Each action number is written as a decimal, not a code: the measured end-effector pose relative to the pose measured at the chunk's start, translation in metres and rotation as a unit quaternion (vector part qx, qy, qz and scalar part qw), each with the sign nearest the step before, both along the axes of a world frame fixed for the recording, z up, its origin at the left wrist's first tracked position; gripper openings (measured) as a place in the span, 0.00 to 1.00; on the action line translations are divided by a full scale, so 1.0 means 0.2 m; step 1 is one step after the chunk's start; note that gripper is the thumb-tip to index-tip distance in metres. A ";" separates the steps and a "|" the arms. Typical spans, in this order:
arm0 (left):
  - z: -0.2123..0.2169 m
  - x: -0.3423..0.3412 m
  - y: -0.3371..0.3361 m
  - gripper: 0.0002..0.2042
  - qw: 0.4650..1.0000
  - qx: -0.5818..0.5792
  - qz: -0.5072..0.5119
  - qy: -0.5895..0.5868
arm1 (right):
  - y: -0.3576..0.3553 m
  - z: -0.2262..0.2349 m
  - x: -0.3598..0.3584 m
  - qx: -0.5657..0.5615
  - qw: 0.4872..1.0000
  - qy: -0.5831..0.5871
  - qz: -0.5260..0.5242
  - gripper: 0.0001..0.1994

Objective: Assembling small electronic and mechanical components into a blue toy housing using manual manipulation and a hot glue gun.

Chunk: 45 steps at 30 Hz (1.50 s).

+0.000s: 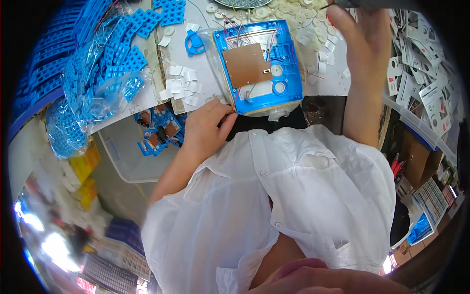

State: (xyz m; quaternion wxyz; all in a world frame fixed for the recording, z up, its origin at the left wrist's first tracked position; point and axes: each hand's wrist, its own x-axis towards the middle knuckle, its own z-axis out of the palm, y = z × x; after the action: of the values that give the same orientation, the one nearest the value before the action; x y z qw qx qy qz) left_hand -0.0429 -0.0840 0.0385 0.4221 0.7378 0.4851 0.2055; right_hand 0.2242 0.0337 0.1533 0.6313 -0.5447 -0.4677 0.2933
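Observation:
A blue plastic casing (293,93) lies on the bench in front of me, its inside facing up. A brown circuit board (245,63) rests in it, with thin red and dark wires around it. At the casing's near left corner, my left hand (208,125) pinches a thin red wire between thumb and forefinger. My right hand (364,32) is raised at the top right, thumb and fingers around a dark tool (377,3) with a thin tip. The picture's upper edge cuts off part of this tool and the fingertips.
Bagged blue keypad parts (107,63) fill the left. Small white pieces (183,83) and a blue ring part (195,43) lie beside the casing. Pale discs (298,19) are heaped behind it. White printed panels (431,83) crowd the right. Below left stands a plastic bin (122,166) holding blue assemblies.

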 end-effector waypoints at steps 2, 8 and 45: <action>0.02 -0.01 -0.01 0.08 0.994 -0.094 0.030 -0.047 | -0.08 -0.07 0.01 0.042 0.996 -0.063 -0.042 0.27; 0.19 0.02 0.06 0.05 0.929 -0.319 0.087 -0.163 | -0.43 -0.38 0.14 0.070 0.980 -0.118 0.142 0.20; 0.00 0.30 0.25 0.14 0.965 0.241 -0.099 -0.024 | -0.47 -0.37 0.16 -0.249 0.905 -0.155 0.306 0.09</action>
State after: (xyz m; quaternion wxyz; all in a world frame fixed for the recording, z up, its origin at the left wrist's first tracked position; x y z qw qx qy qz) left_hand 0.0180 -0.0335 0.0381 0.2617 0.8567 0.3361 0.2908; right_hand 0.2571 -0.0603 0.0791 0.2731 -0.5529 -0.6154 0.4909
